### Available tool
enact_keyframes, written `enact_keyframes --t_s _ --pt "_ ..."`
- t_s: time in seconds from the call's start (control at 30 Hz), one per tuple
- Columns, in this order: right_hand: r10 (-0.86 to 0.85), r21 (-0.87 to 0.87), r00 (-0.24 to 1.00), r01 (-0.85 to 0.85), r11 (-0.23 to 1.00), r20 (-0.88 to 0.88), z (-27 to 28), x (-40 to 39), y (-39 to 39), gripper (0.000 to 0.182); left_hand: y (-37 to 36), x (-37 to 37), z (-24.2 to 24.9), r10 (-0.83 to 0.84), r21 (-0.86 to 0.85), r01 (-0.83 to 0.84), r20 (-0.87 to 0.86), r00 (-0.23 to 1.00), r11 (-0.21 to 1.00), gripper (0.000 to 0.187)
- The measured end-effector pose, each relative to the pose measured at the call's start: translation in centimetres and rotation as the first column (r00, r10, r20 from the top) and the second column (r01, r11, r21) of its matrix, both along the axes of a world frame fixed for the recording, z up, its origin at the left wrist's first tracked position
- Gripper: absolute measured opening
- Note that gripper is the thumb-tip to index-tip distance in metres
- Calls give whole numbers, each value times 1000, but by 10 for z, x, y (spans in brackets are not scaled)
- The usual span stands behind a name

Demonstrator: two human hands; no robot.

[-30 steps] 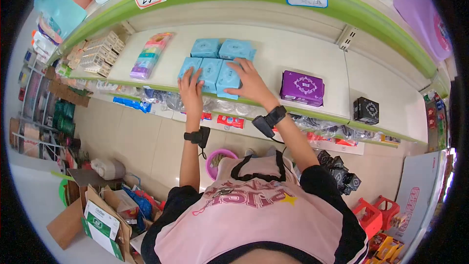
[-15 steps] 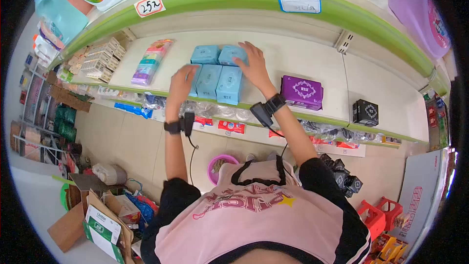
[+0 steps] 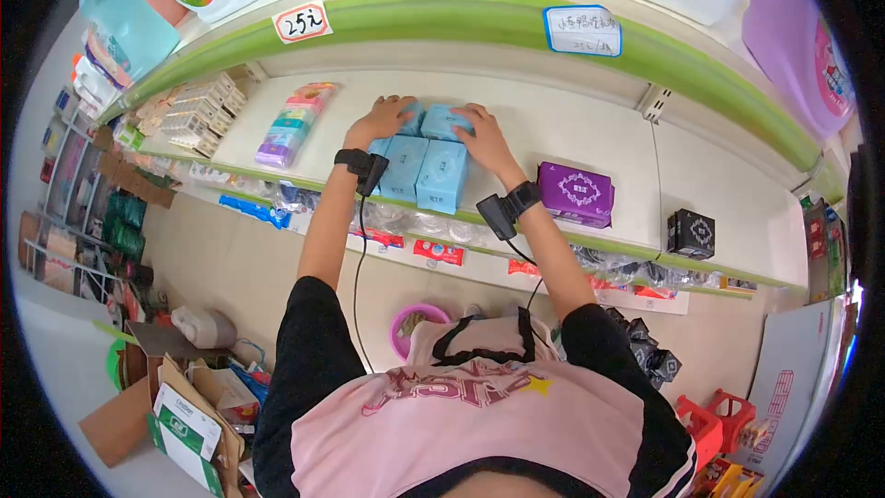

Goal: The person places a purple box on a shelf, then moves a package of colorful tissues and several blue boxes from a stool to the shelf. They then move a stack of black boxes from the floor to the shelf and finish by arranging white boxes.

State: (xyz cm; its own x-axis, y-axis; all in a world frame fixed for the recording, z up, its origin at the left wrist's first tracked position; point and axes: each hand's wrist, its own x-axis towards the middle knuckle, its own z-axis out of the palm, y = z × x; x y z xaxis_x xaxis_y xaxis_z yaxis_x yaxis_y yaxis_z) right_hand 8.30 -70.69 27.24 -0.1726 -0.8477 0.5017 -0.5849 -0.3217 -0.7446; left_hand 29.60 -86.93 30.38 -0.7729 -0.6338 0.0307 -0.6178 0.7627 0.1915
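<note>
Light-blue tissue packs stand in two rows on the shelf. My left hand reaches over the back-left pack, its fingers curled on the top and far side; its thumb is hidden. On the back-right pack, my right hand grips the right end with thumb and fingers. The two back packs sit between my hands. In front are a middle pack, a right pack and a left one mostly hidden by my left wrist.
A rainbow-coloured bundle lies to the left, beyond it stacked small boxes. On the right are a purple pack and a black pack. An upper shelf edge with price tags and detergent bottles overhangs.
My left hand has moved forward and right, from beside the front packs onto the back-left pack. The right hand stays at the back-right pack. The camera view has shifted slightly.
</note>
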Motion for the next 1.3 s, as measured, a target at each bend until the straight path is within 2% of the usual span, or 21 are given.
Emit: enact_keyframes --t_s 0.1,0.17,0.37,0.5,0.57,0.6,0.67,0.7,0.77,0.8,0.87,0.9,1.0,1.07,1.1,1.13,1.17,1.2,1.3 --pt "39 5 998 -39 999 -43 2 0 1 37 11 2 8 -33 -26 32 -12 999 999 43" --pt "69 67 997 -67 995 -26 6 0 5 36 21 2 11 38 -4 -38 0 999 999 42" --pt "75 50 996 -73 996 -51 6 0 5 38 23 4 4 31 -66 -32 -19 999 997 43" --pt "145 89 989 -145 986 -3 6 -5 8 42 29 2 9 20 -15 -21 -27 999 1000 45" --pt "173 17 970 -178 984 174 2 -6 6 44 64 -4 34 299 108 -300 29 954 948 45" --pt "170 13 970 -175 984 172 2 -7 7 44 65 -5 35 296 104 -297 26 955 949 45" --pt "148 50 934 -173 984 324 5 -7 12 47 65 -2 32 256 46 -258 56 965 965 47" --pt "143 50 933 -169 984 329 7 -4 11 47 66 2 31 251 46 -254 61 966 966 47" --pt "93 188 947 -156 970 309 9 -4 11 48 74 0 29 214 68 -215 20 977 974 49" --pt "50 195 948 -116 974 315 9 -3 14 48 77 -4 29 173 74 -174 28 985 982 49" --pt "65 104 975 -89 991 214 22 8 24 47 78 -1 28 196 100 -199 41 980 975 51" --pt "29 106 974 -55 993 227 30 9 38 47 85 -3 30 160 100 -165 54 986 981 51" --pt "15 33 980 -22 999 196 61 16 92 47 120 -1 56 179 -2 -179 61 982 984 53" --pt "-33 -52 997 36 998 74 63 -2 135 45 160 -1 77 90 5 -90 -123 988 996 51" --pt "-117 -59 992 119 991 40 57 -17 150 45 176 0 83 78 7 -77 -120 990 997 51" --pt "-196 -69 981 196 978 3 51 -36 167 45 192 0 88 -14 184 74 -310 951 980 49" --pt "-252 -53 966 256 965 62 38 -59 180 42 209 -4 93 -62 319 251 -502 863 914 47" --pt "-309 -31 943 315 949 120 27 -78 188 39 234 -16 97 79 422 203 -561 824 884 43" --pt "-379 8 918 381 925 117 33 -105 211 36 259 -62 48 -29 384 340 -625 780 858 45"
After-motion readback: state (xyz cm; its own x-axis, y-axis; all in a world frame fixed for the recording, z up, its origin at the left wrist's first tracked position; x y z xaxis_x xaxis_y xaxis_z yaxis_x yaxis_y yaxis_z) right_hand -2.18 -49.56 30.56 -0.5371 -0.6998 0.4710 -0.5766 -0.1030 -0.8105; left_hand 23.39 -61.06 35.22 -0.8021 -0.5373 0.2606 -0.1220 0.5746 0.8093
